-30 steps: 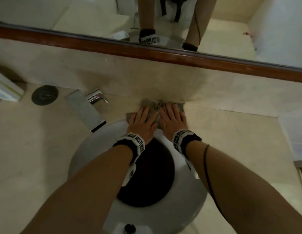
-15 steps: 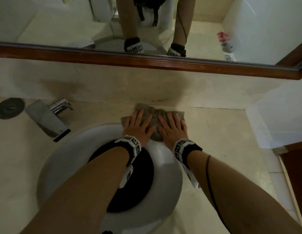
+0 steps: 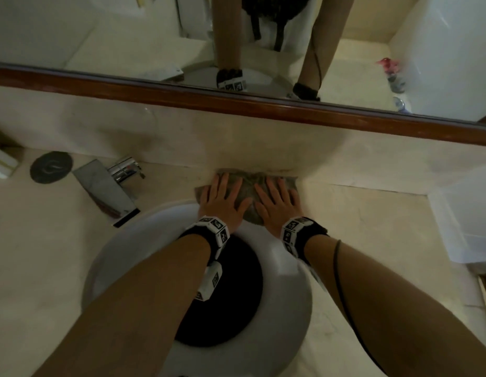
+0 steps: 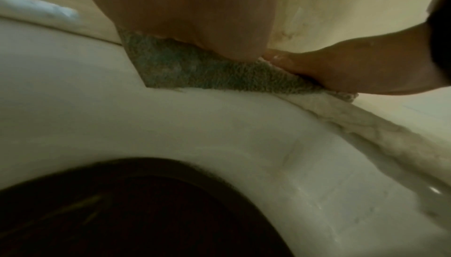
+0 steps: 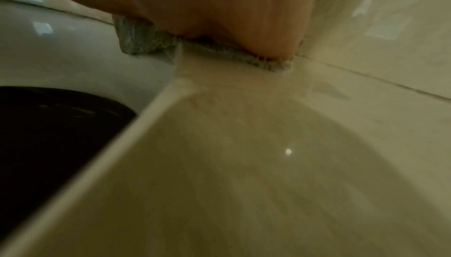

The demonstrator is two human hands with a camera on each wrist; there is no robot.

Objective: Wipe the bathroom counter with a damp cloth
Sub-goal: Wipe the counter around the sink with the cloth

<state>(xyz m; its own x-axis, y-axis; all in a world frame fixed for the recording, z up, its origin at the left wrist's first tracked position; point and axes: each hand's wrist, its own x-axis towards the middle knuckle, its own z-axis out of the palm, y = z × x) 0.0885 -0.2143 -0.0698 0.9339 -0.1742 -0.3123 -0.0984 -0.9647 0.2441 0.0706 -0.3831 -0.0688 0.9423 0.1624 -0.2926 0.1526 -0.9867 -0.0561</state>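
Note:
A grey-green cloth (image 3: 248, 187) lies flat on the beige counter (image 3: 358, 227), between the back wall and the far rim of the white basin (image 3: 133, 240). Both my hands press it down side by side with straight, spread fingers: the left hand (image 3: 222, 198) on its left half, the right hand (image 3: 277, 202) on its right half. In the left wrist view the cloth (image 4: 195, 72) overlaps the basin rim (image 4: 171, 126), with the right hand (image 4: 341, 72) beside it. In the right wrist view the cloth (image 5: 146, 43) shows under my palm.
A chrome faucet (image 3: 111, 186) stands left of the basin, with a round dark disc (image 3: 51, 167) and a white box (image 3: 2, 161) further left. A wood-framed mirror (image 3: 236, 102) runs above the backsplash. A white wall block (image 3: 464, 221) bounds the counter on the right.
Both hands have slid the cloth away from me again, from near the basin rim up against the back wall. The head view has shifted a little to the left.

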